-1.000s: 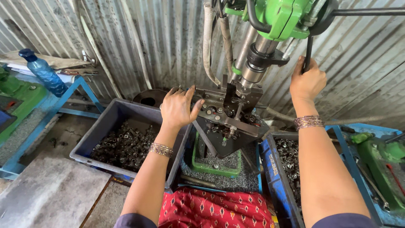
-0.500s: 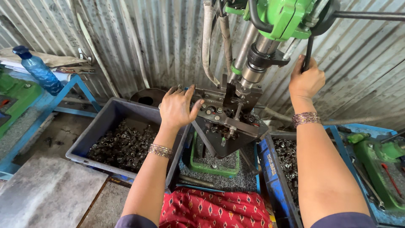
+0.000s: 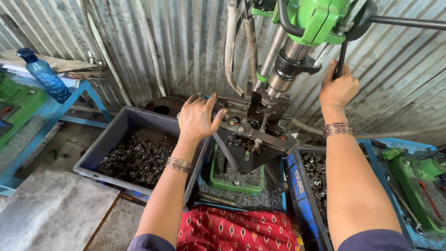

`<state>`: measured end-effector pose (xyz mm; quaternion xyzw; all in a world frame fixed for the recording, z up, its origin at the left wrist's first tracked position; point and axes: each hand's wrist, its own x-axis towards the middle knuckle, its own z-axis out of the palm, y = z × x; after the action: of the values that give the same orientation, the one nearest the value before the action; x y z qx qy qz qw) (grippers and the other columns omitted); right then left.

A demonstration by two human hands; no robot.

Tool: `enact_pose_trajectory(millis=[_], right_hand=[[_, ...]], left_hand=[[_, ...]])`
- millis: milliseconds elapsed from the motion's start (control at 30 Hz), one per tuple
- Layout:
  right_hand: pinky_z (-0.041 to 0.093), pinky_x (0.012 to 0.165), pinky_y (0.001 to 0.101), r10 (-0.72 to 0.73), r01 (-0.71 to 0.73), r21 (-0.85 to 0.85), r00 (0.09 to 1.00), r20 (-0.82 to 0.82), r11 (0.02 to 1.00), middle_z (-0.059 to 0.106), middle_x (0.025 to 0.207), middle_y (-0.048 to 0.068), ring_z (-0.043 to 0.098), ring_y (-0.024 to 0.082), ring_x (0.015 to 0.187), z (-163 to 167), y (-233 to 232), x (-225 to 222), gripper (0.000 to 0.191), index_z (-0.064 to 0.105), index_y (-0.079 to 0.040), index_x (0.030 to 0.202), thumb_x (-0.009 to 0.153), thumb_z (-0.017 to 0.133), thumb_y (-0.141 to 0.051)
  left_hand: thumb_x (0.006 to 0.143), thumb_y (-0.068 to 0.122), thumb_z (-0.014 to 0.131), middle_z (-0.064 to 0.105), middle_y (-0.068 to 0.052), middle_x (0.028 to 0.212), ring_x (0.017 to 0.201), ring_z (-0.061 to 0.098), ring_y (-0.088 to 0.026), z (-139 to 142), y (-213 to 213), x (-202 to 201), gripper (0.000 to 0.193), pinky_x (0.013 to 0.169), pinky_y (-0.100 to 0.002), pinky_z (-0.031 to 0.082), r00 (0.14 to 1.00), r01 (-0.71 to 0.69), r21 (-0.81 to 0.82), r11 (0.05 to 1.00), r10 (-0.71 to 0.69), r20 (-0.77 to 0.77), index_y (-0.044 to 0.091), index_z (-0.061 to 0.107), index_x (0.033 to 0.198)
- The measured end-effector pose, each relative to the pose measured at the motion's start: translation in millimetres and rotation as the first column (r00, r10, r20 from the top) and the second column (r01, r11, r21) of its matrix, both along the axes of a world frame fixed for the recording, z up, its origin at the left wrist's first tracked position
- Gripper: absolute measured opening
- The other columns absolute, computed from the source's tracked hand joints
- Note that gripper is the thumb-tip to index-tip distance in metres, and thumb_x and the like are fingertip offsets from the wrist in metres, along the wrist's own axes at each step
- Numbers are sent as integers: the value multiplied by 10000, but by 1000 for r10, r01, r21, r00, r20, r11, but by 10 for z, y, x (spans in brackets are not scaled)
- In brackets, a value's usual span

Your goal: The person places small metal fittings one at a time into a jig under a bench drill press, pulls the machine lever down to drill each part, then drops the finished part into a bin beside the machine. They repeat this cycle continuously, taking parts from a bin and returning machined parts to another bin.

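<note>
a person's left hand [image 3: 197, 118] rests spread, fingers apart, on the oily steel fixture [image 3: 253, 132] under a green drill press [image 3: 320, 18]. the right hand [image 3: 338, 88] is wrapped around its thin black feed lever [image 3: 341, 58], likely rigid and slick; best gripped near its lower end.

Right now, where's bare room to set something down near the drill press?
Free: the grey slab left of the grey plastic crate of metal parts. Crowded: that crate, the blue bin under the right hand, and the jig by the left hand.

Blue bottle [image 3: 45, 76], perhaps plastic.
</note>
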<state>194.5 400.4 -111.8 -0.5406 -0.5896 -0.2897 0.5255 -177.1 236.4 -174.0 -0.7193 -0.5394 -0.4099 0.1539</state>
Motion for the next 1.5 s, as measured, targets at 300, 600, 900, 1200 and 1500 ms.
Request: enact_pose_trajectory(millis=[300,600,900,1200,1500], right_hand=[[510,548,488,-14,14,52,1000,7,999,650,622,150,665,394,586,19,37,-32,293,724,-100,852,1055,717,-312],[506,535,484,16,-15,79,1000,-7,997,646,616,141,656,391,575,21,62,-55,236,748,-138,882,1044,719,-307],[509,538,494,-34,34,57,999,12,998,632,606,162,646,401,567,36,95,-81,368,654,-98,793,1066,703,-339],[514,537,476,-18,17,50,1000,26,999,626,602,162,650,398,565,32,128,-97,337,690,-95,842,1076,687,-338],[505,529,475,5,-6,49,1000,16,999,629,606,161,647,392,562,27,165,-115,281,745,-118,912,1073,680,-339]], left_hand=[[953,445,620,736,-187,854,843,704,-354,7,-9,-6,559,1006,-472,520,1000,-1,23,1000,1,-17,-35,702,1227],[929,432,644,723,-200,834,829,694,-356,-4,10,6,556,974,-473,523,1000,4,47,999,-3,-11,-41,705,1216],[941,423,639,725,-200,840,830,693,-359,-13,26,9,544,976,-480,521,1000,-2,38,999,3,-17,-40,701,1220],[944,420,625,732,-216,855,852,698,-373,-72,73,-7,548,989,-485,520,1000,4,33,999,-3,-11,-49,698,1220],[951,436,610,729,-219,851,870,699,-382,-98,106,-22,557,1005,-489,516,1000,-15,34,999,15,-22,-41,700,1224]])
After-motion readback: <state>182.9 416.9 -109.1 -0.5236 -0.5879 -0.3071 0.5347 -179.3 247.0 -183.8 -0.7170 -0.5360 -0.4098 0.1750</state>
